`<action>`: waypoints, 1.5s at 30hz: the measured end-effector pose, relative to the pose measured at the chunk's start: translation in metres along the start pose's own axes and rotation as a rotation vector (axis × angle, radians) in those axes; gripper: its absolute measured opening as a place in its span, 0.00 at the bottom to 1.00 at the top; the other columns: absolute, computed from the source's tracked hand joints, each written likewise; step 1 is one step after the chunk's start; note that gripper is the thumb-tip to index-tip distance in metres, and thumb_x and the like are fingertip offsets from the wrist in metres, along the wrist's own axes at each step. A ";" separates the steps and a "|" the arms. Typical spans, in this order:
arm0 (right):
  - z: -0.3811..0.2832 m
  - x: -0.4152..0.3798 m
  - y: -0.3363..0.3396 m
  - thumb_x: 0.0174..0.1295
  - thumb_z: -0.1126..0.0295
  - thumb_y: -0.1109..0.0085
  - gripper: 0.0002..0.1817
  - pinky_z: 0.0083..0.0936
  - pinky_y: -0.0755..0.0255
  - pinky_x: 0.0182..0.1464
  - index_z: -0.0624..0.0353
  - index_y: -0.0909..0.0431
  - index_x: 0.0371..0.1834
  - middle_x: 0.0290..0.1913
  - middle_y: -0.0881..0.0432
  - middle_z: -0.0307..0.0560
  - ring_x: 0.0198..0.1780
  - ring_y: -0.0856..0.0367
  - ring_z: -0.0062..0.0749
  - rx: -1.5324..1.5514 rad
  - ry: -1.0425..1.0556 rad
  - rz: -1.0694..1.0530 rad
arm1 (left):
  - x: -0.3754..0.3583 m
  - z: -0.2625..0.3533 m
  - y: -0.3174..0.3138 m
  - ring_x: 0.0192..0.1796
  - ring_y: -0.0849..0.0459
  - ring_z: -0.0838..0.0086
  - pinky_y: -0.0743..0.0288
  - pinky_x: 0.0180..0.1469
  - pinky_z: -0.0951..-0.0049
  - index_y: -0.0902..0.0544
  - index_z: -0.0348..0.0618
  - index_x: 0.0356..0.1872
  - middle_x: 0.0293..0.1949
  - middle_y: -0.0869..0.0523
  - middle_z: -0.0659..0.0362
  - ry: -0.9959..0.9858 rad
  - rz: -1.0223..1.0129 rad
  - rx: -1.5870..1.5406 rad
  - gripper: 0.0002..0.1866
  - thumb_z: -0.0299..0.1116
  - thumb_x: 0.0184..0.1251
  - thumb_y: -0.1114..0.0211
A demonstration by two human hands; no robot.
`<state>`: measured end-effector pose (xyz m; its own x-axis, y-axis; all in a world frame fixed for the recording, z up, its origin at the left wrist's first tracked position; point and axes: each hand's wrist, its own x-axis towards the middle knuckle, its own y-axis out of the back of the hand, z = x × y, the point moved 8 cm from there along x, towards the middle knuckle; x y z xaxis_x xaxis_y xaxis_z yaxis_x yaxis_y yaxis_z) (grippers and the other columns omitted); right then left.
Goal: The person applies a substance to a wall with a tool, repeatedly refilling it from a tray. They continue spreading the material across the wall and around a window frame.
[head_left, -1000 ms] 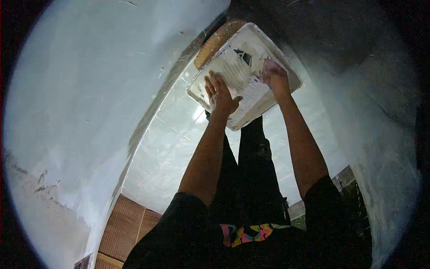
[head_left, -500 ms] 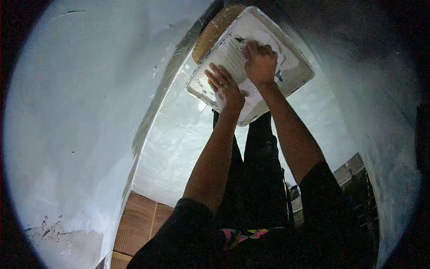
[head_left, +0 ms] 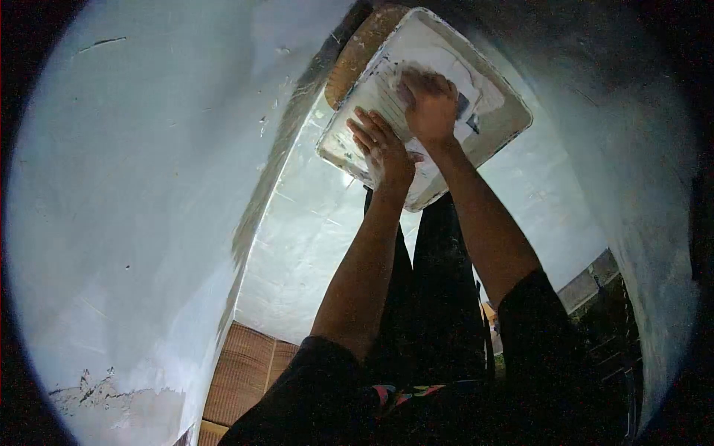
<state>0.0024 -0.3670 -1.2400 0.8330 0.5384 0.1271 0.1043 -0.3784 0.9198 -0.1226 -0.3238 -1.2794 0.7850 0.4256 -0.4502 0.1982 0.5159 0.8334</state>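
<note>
A pale rectangular tray (head_left: 502, 123) with a ridged surface and smears of white paint lies tilted at the top centre. My left hand (head_left: 387, 149) rests on its left part with the fingers spread, and white paint marks its side. Over the upper middle of the tray, my right hand (head_left: 431, 104) is closed and blurred; whatever it grips is hidden. A dark patch shows in the paint just right of that hand.
Behind the tray's upper left edge is a brown rounded object (head_left: 357, 56). A pale, scuffed wall (head_left: 149, 186) fills the left side, another stands at right (head_left: 632, 163). Brown woven panels (head_left: 242, 364) show low at left. My dark-clothed legs are below the tray.
The view has shifted slightly, so the tray appears a little further right. My right hand has moved slightly over the tray, uncovering more of the dark patch. My left hand stays spread on it.
</note>
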 end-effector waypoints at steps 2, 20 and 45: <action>0.001 -0.015 0.004 0.49 0.68 0.36 0.24 0.50 0.34 0.58 0.48 0.17 0.54 0.53 0.15 0.48 0.55 0.21 0.48 0.108 -0.035 0.001 | -0.002 -0.003 0.001 0.78 0.70 0.25 0.58 0.77 0.35 0.60 0.21 0.75 0.78 0.71 0.29 0.005 -0.001 -0.010 0.73 0.59 0.43 0.20; 0.024 -0.082 0.014 0.54 0.75 0.41 0.18 0.43 0.29 0.59 0.53 0.14 0.50 0.51 0.14 0.48 0.53 0.18 0.45 -0.064 0.239 -0.329 | -0.009 -0.011 0.023 0.80 0.67 0.34 0.56 0.79 0.40 0.62 0.25 0.77 0.78 0.62 0.30 -0.230 0.021 -0.059 0.73 0.57 0.45 0.19; -0.162 -0.033 0.223 0.59 0.78 0.45 0.28 0.52 0.30 0.67 0.66 0.31 0.66 0.63 0.23 0.54 0.66 0.25 0.52 2.113 -0.427 -1.108 | -0.281 -0.021 0.247 0.79 0.47 0.37 0.45 0.77 0.51 0.54 0.36 0.79 0.78 0.47 0.36 0.218 0.799 -0.536 0.44 0.25 0.64 0.41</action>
<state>-0.0902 -0.3476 -0.9785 0.1065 0.9664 -0.2340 0.3412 -0.2565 -0.9043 -0.3064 -0.3003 -0.9535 0.4358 0.8957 0.0877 -0.6778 0.2625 0.6868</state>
